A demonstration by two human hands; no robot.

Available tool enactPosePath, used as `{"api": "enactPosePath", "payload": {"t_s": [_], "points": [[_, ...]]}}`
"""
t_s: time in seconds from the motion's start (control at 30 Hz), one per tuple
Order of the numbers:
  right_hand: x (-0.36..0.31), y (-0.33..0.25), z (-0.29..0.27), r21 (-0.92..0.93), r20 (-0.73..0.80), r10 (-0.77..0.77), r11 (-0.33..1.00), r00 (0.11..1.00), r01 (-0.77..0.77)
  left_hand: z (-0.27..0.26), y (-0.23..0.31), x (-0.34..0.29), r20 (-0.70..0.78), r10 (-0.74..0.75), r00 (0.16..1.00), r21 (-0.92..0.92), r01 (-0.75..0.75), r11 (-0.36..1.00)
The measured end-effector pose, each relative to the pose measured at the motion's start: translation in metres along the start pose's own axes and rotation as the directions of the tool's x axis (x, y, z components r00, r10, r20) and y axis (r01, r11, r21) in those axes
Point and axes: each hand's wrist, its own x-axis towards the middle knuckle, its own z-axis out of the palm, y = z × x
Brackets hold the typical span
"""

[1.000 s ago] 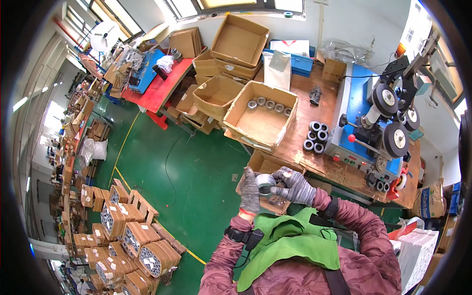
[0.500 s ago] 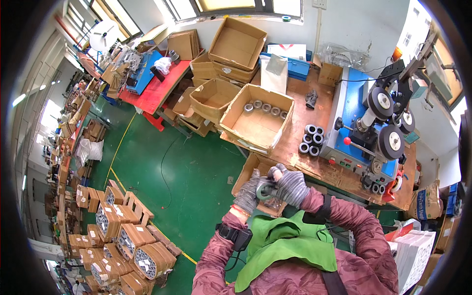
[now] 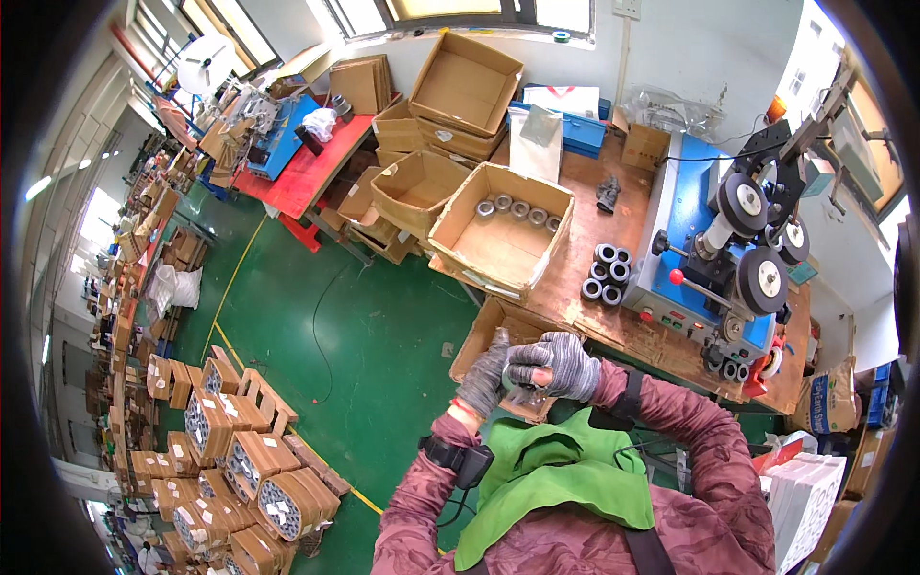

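Note:
My left hand (image 3: 483, 378), in a grey knit glove with bare fingertips, is closed around a grey metal ring. My right hand (image 3: 567, 367), gloved the same way, is curled over that ring from the other side. Its fingers hide most of the ring. Both hands are together above an open cardboard box (image 3: 471, 347) below the table's front edge. On the table, a larger cardboard box (image 3: 498, 225) has several metal rings (image 3: 520, 209) along its far side. To its right, several dark-rimmed rings (image 3: 610, 273) stand stacked by the machine.
A blue machine (image 3: 682, 225) with black rollers (image 3: 764, 280) occupies the right of the wooden table (image 3: 585, 187). Empty cartons (image 3: 467, 81) are piled at the back left. Wrapped bundles (image 3: 251, 465) stand on the green floor (image 3: 383, 335) at left.
My right hand has shifted slightly left and turned over the ring, covering it; half a second ago the ring's opening showed between my hands. My left hand has barely moved.

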Motion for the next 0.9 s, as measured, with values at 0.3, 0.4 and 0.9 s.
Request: {"api": "enactPosePath", "payload": {"t_s": [0.3,0.4,0.9], "points": [[0.003,-0.012,-0.008,0.082,-0.087,0.083,0.994,0.993,-0.076,0.004,-0.013,0.019,-0.437,0.526,0.73,0.216,-0.482,0.849],[-0.005,-0.026,-0.012,0.213,-0.131,0.133,0.972,0.982,-0.103,0.0,-0.01,0.023,-0.549,0.413,0.727,0.059,-0.459,0.886],[0.002,-0.017,-0.023,0.679,-0.083,0.755,0.521,0.65,-0.518,0.025,-0.023,0.01,-0.236,0.839,0.491,0.619,-0.589,0.519]]}}
